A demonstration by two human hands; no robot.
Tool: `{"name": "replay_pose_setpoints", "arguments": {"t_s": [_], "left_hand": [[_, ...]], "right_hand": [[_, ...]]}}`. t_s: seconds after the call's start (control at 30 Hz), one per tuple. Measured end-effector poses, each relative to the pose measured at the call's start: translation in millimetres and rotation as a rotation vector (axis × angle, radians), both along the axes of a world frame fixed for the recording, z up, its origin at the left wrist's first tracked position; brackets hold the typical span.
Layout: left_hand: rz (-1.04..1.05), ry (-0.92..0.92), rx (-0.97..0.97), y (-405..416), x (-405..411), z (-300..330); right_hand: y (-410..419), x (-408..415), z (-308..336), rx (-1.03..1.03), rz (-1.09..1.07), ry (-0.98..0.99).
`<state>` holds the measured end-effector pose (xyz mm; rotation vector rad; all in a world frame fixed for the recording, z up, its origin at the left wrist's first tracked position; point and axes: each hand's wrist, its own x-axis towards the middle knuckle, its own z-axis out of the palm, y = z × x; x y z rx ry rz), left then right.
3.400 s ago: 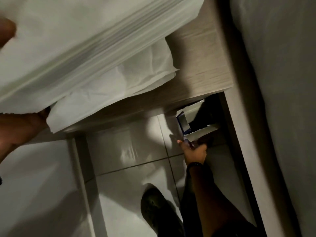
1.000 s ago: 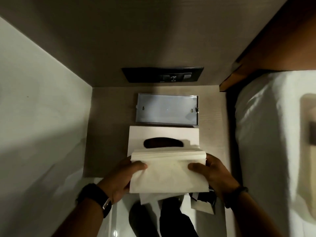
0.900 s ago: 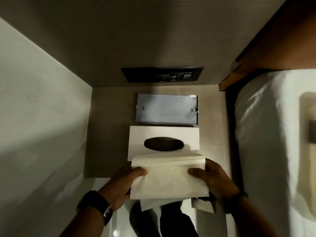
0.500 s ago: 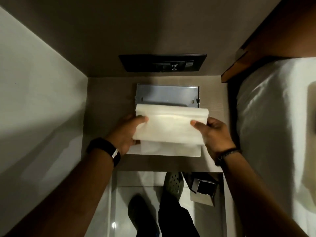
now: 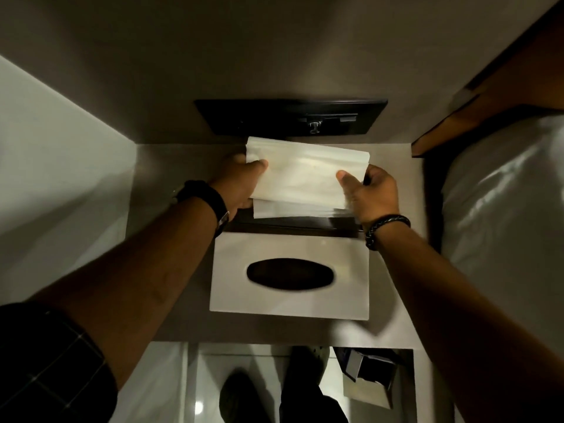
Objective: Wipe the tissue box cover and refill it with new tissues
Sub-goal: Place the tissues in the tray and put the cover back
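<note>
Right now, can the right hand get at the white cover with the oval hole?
Probably not yet: the right hand and left hand both grip the tissue stack. The cover lies unobstructed just below the right wrist.

Tissue stack (image 5: 305, 175) now farther back, over tray

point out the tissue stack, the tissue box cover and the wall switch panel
tissue stack (image 5: 305, 181), head view, middle of its top sheet
tissue box cover (image 5: 290, 303), head view, top face below the oval slot
wall switch panel (image 5: 262, 117), head view, dark faceplate
</note>
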<state>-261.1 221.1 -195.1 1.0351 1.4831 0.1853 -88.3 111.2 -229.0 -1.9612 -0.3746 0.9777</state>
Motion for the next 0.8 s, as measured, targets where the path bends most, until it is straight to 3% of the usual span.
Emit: {"name": "replay_pose_setpoints", "arguments": {"t_s": [0.4,0.47,0.6,0.7,0.8], "left_hand": [[-0.181,0.170,0.005,4.8,-11.3,-0.6],[-0.359,0.306,0.229,1.9,-17.2,-2.1],[-1.042,0.590,0.738,2.8,-22.3,-2.2],[-1.347,0.654,0.755,12.7,-12.6,-12.2],[-1.448,0.688,0.729,18.4,-3.2,-18.8]], "right_hand": [[7.8,0.4,-1.1,-0.234,0.215,-0.242],[3.8,0.1,-2.2,-0.237,0.266,-0.288],[-8.3,6.5,-0.2,-0.136,0.608,-0.494],[-7.0,12.5,-2.2,-0.203,0.948,-0.626],[1.7,15.0,-5.6,-0.265,1.105,-0.694]]}}
